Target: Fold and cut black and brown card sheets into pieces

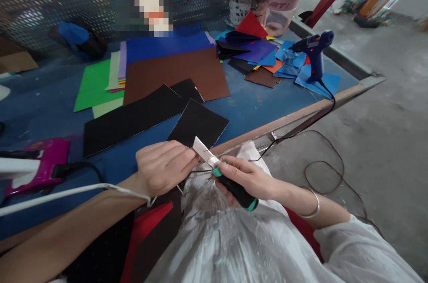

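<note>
Black-handled tool (pixel 236 189) lies gripped in the right hand (pixel 249 177), beside curled left hand (pixel 163 165)

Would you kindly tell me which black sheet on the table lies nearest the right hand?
The squarish black sheet by the table's front edge, nearest the right hand; the long black sheet lies farther left, other black pieces farther back.

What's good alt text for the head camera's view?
A bare right hand grips a black-and-green handle with a pale flat strip at its end, the left hand close beside it. Coloured sheets and a blue glue gun rest on the blue table beyond.
</note>
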The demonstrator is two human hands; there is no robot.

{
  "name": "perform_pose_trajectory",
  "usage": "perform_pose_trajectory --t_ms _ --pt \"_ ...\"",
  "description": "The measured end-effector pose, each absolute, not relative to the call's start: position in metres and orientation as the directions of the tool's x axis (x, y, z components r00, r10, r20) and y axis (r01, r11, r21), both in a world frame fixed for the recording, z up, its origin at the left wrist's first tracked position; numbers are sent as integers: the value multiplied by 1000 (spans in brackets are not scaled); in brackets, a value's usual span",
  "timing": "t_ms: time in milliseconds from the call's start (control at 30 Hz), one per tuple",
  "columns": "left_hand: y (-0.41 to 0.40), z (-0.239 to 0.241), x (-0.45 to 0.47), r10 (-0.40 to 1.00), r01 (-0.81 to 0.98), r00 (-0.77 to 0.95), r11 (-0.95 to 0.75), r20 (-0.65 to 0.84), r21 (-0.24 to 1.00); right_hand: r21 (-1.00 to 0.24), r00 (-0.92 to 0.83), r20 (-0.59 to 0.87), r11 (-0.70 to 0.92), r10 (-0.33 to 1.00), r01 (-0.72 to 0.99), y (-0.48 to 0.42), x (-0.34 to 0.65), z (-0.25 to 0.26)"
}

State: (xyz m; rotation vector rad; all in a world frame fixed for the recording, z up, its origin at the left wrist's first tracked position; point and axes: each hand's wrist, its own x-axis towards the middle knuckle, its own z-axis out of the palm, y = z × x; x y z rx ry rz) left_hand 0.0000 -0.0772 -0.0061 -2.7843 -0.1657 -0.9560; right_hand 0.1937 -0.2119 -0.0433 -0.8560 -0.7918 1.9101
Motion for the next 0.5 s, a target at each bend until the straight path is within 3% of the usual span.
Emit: perform_pose_trajectory --t_ms 267,500 --pt "-76 -5 -2 1 100 819 -985 573 -141 -759 -425 -252 -450 869 -470 -214 198 -55" --pt "-85 -12 -4 112 177 793 -983 599 -50 -739 -439 -297 -495 848 -457 -214 196 -65"
